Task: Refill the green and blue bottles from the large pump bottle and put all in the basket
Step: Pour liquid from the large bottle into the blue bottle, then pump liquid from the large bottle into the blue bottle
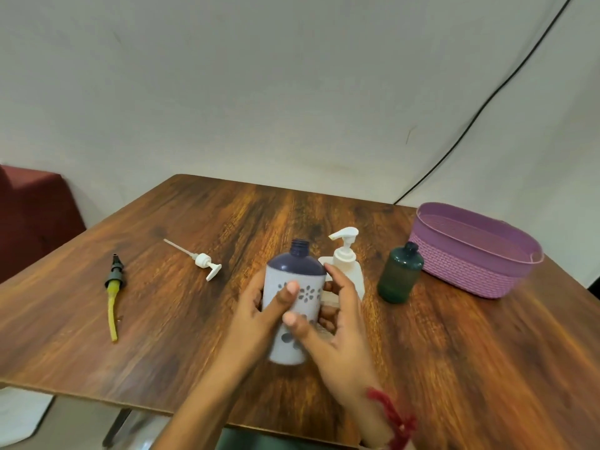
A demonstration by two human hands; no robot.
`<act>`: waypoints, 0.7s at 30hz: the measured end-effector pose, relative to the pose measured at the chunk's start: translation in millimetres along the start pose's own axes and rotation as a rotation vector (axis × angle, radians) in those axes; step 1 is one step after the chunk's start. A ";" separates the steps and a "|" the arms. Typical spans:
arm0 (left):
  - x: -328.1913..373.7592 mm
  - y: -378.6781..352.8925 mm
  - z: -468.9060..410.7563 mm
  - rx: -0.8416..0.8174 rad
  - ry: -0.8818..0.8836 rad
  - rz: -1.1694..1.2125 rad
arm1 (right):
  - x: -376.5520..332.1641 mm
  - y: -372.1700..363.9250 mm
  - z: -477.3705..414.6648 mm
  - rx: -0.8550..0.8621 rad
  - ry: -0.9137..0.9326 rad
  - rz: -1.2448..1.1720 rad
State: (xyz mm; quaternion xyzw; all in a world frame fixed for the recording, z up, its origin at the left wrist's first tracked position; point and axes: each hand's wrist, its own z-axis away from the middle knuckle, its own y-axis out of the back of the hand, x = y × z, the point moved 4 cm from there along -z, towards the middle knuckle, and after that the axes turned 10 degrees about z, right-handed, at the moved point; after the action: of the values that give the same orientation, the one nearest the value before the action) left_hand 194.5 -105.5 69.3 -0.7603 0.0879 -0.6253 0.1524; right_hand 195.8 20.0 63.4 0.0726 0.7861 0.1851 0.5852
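The blue bottle was held near the middle of the tabletop, its neck open and pump off; the left hand wrapped it from one side and the right hand from the other, the fingers of both curled round the pale flowered body; whether its base touched the wood could not be told. The pump bottle stood just behind it, the green bottle upright to the right, the basket beyond that, apart from all of them. A white pump lay on the wood to the left, and a dark pump with a yellowish tube farther left.

The step looked to be readying the blue bottle for filling; it would go best with the bottle set flat and upright, one hand gripping low on the body, the open neck brought right under the white spout; the other hand would then be free to press the pump head straight down in slow strokes; a tilted neck or a hurried push would likely spill liquid down the side. The white pump seemed to belong to this bottle and would want screwing back on afterwards.
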 end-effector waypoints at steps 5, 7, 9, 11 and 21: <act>-6.6 -11.0 22.6 -0.028 -0.017 -0.018 | 7.2 -7.3 6.1 -0.045 0.021 -0.181; -2.9 -9.1 21.1 -0.079 -0.030 -0.136 | 10.1 2.6 7.9 0.011 0.033 -0.237; 8.1 -0.1 3.8 -0.037 -0.105 -0.281 | 8.5 13.7 11.0 0.048 0.054 -0.265; 28.0 0.9 -22.9 0.011 -0.189 -0.294 | 9.5 22.3 13.6 0.087 0.073 -0.267; 10.6 -71.9 -92.2 -0.646 0.031 -0.322 | 22.2 49.7 24.4 0.176 0.047 -0.221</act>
State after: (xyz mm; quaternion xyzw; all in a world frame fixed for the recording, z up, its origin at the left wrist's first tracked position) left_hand 102.4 -52.7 119.5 -0.7638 0.1625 -0.5925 -0.1976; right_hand 207.1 78.1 56.2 0.0324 0.8161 0.0514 0.5748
